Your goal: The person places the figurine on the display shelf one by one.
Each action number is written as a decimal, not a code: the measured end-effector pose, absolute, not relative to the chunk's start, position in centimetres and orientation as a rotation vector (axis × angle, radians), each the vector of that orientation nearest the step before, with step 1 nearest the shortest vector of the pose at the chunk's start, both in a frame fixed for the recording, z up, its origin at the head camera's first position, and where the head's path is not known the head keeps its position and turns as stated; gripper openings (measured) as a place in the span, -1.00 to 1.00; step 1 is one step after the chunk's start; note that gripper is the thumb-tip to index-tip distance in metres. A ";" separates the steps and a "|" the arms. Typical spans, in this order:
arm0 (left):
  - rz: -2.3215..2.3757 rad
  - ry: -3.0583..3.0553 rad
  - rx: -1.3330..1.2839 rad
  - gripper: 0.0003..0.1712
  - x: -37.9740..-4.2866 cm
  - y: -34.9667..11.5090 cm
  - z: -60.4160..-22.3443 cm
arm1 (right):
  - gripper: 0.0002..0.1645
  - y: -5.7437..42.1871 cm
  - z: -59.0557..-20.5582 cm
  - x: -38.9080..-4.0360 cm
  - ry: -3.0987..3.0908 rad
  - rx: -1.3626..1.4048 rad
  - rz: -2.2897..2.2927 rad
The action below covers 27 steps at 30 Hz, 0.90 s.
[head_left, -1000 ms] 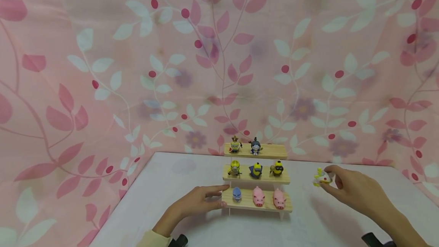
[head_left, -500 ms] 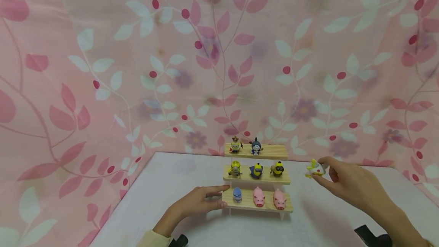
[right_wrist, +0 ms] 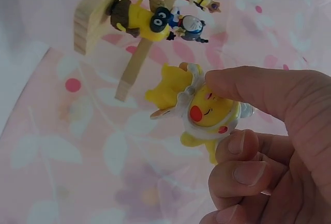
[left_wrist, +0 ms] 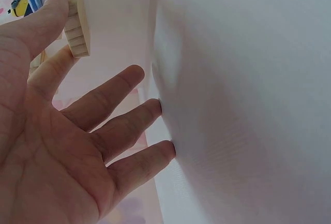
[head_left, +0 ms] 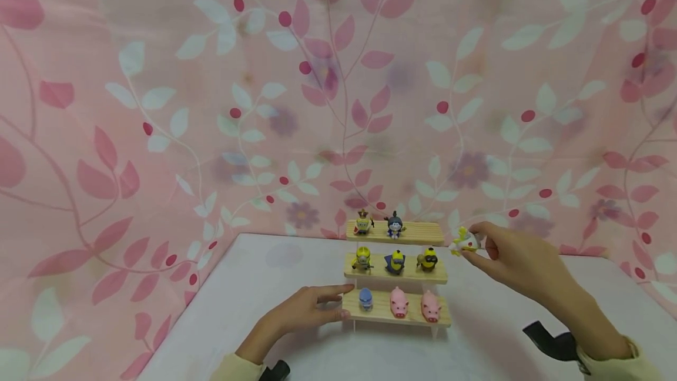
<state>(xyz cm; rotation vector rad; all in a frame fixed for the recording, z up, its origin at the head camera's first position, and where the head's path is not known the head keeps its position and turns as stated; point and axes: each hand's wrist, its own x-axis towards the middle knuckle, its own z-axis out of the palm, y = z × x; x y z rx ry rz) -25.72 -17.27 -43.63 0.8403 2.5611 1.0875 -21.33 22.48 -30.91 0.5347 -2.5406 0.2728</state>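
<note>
My right hand (head_left: 520,260) pinches a yellow and white toy figurine (head_left: 466,242) between thumb and fingers, up in the air just right of the top tier. In the right wrist view the figurine (right_wrist: 207,107) lies sideways, its red nose showing. A three-tier wooden display stand (head_left: 420,232) stands on the white table. My left hand (head_left: 309,310) pinches the left end of its lowest tier by thumb and index finger, the other fingers spread in the left wrist view. Two figurines stand on the top tier's left and middle, the crowned one (head_left: 362,224) leftmost.
Three yellow figurines, one in a blue cape (head_left: 395,262), line the middle tier. The bottom tier bears a small blue figurine (head_left: 365,299) and two pink pigs, one the right-hand pig (head_left: 431,307). A pink floral cloth (head_left: 338,104) hangs behind the white table (head_left: 254,269).
My right hand has carried the yellow and white figurine leftward and upward, closer to the top tier's right end. The left hand and the stand have kept their places.
</note>
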 end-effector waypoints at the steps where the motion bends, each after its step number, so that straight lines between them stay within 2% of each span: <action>1: 1.085 2.564 0.839 -0.36 -25.7 -17.3 -43.7 | -0.53 22.3 -30.7 -21.5 -2.556 0.536 0.279; 27: 1.065 2.583 0.823 -0.36 -25.8 -17.2 -43.9 | -0.54 18.8 -29.4 -25.5 -2.637 0.599 0.326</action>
